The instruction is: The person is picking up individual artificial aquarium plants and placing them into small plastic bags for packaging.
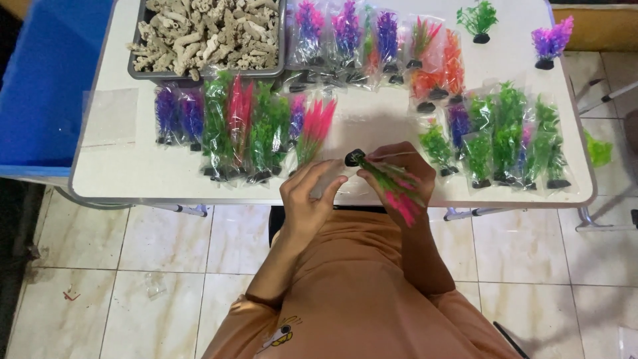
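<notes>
Right hand (399, 174) closes around a feathery green-pink plastic plant (393, 188); left hand (308, 199), fingers loosely open, touches its black base (353, 157).

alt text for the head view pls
A person's right hand holds a pink and green plastic plant with a black base over a white table; the left hand touches it, bagged plants alongside.

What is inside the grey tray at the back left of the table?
The grey tray is heaped with pale, rough coral-like chunks that rise above its rim. The tray's floor and any lower layers are covered by the heap.
</notes>
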